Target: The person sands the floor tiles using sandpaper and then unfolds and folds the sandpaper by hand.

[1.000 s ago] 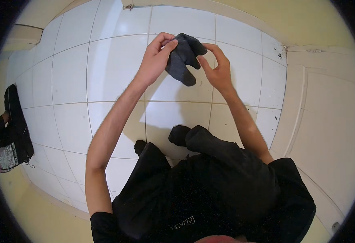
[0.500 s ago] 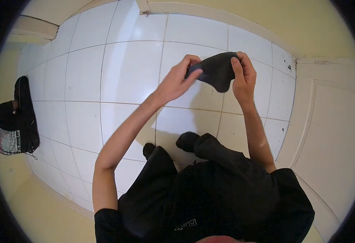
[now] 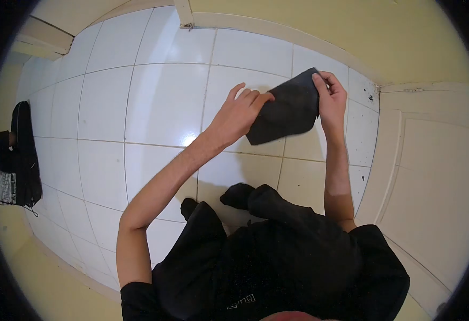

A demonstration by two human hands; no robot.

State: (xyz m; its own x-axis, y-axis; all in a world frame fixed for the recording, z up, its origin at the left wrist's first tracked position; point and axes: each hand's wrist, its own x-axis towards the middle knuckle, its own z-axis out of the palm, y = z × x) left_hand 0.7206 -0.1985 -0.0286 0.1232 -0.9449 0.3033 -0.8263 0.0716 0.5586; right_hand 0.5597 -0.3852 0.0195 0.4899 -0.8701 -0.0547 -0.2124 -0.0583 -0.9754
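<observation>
A dark grey-black piece of cloth (image 3: 287, 109) hangs spread out in the air in front of me, above the tiled floor. It looks like a thin, roughly four-sided sheet. My left hand (image 3: 241, 113) pinches its left upper edge between thumb and forefinger, the other fingers raised off it. At the upper right corner, my right hand (image 3: 332, 97) grips the cloth with the thumb on the near face and the fingers curled behind. Part of the cloth's left side lies hidden behind my left hand.
White floor tiles (image 3: 159, 101) spread below, and my feet in dark socks (image 3: 237, 196) stand on them. A pale door (image 3: 432, 176) is at the right. Black bags (image 3: 27, 155) lean against the left wall. A yellow wall (image 3: 299, 18) runs along the far side.
The cloth has gone from bunched and drooping to spread wider, its lower edge now further down. My left hand has turned over and shifted its hold; my right hand keeps the right corner.
</observation>
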